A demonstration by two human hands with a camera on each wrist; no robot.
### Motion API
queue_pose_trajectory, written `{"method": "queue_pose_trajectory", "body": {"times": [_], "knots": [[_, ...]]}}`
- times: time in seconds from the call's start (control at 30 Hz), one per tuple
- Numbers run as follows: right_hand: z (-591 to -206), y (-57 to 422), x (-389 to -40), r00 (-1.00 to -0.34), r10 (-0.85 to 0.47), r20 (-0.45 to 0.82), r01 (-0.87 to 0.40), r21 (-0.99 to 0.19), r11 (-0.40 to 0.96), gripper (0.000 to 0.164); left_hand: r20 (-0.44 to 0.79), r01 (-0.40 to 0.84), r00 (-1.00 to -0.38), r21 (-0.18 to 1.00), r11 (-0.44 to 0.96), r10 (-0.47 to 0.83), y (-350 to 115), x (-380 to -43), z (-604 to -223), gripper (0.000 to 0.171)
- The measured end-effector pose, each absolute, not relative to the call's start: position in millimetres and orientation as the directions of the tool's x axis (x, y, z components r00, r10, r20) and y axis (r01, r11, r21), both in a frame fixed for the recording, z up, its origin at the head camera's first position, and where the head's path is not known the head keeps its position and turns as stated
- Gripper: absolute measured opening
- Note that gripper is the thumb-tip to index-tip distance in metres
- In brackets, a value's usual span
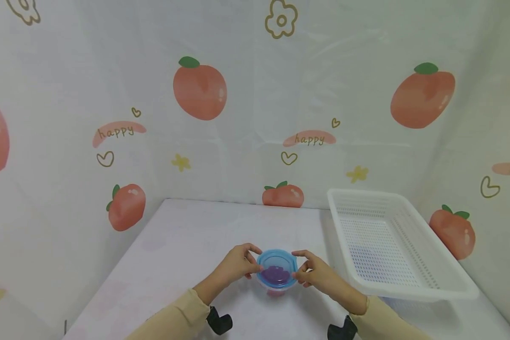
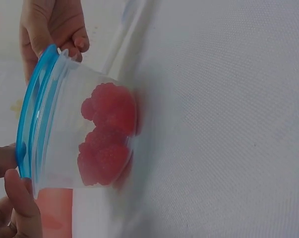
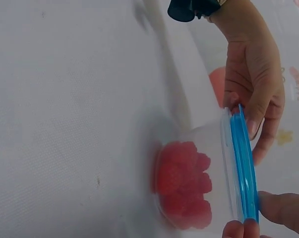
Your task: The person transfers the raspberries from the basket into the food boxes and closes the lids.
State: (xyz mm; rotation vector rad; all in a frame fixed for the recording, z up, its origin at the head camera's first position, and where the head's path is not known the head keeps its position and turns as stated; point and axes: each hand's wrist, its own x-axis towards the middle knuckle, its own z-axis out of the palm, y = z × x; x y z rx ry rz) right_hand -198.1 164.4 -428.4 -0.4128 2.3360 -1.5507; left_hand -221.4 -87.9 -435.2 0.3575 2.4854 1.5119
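A round clear plastic tub [image 2: 70, 124] with several red raspberries [image 3: 181, 173] in it stands upright on the white table. Its translucent blue lid [image 1: 276, 257] lies over the rim, and through it the fruit looks purple. On the left side, my left hand [image 1: 238, 262] pinches the lid's edge between thumb and fingers. Opposite it, my right hand [image 1: 319, 275] grips the other edge, thumb on the lid and fingertips under the rim. In the left wrist view a narrow gap shows between lid and tub rim near the left hand.
A large white perforated plastic basket [image 1: 340, 236] stands at the right of the table [image 1: 221, 222]. Behind the table hangs a white sheet [image 1: 246, 94] printed with peaches. Black straps with camera mounts [image 1: 219, 322] sit by both wrists.
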Motion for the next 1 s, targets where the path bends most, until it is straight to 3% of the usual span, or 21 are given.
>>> {"method": "queue_pose_trajectory", "body": {"times": [0.27, 0.57, 1.0], "knots": [[-431.9, 160.9, -198.0, -0.937, -0.335, -0.096, -0.049, -0.916, 0.399, 0.055, -0.058, 0.081, -0.956, 0.892, 0.445, 0.289, -87.5, -222.7, -436.7, 0.037], [-437.6, 159.2, -199.6, -0.924, -0.343, -0.17, 0.104, -0.974, 0.202, 0.053, -0.171, -0.106, -0.936, 0.971, 0.216, 0.308, -88.3, -228.6, -442.4, 0.035], [-446.0, 160.5, -201.8, -0.922, -0.345, -0.173, 0.129, -0.981, 0.149, 0.053, -0.2, -0.144, -0.92, 0.972, 0.184, 0.337, -88.4, -234.8, -449.8, 0.034]]}}
